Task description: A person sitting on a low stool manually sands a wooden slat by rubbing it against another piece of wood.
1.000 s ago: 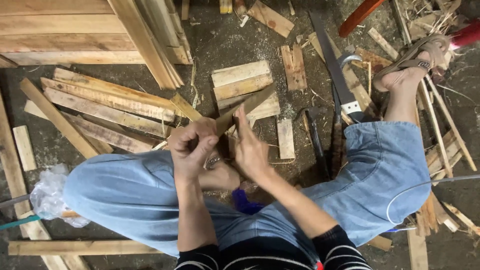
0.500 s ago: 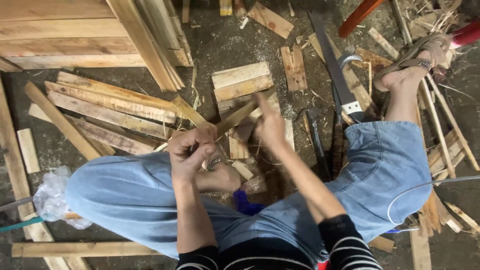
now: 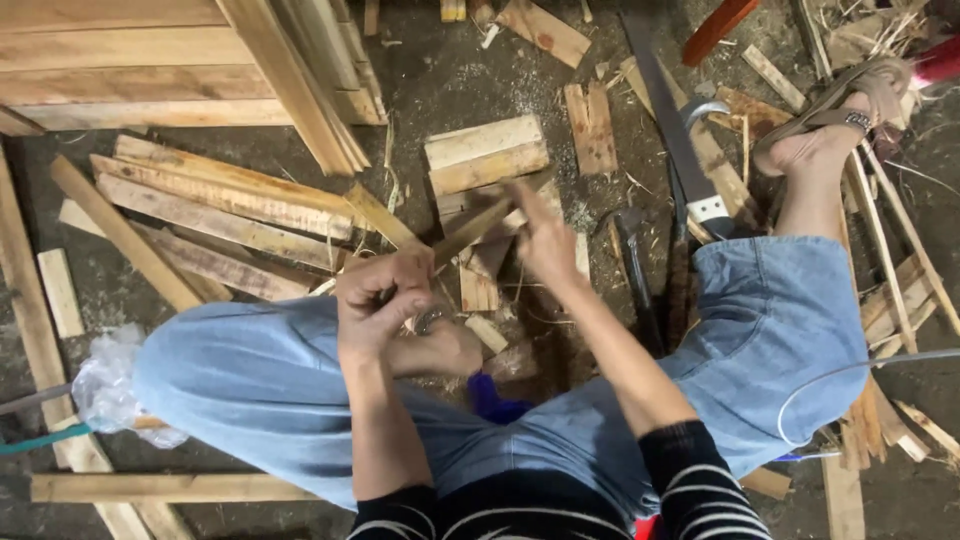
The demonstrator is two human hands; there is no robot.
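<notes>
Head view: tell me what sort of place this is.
Probably an informal woodworking spot on a floor. Cut wooden slats and offcuts litter the dirty ground, a handsaw lies beside a hammer, and the left hand grips a wood strip.

The trousers point(image 3: 250, 390) are pale washed blue, and the sleeves point(image 3: 700, 480) just below them are black with thin white stripes. Above the trousers, the wood strips point(image 3: 215, 205) are tan and yellowish on a dark grey floor point(image 3: 440, 90). A saw point(image 3: 670, 130) beside them has a dull grey blade.
</notes>
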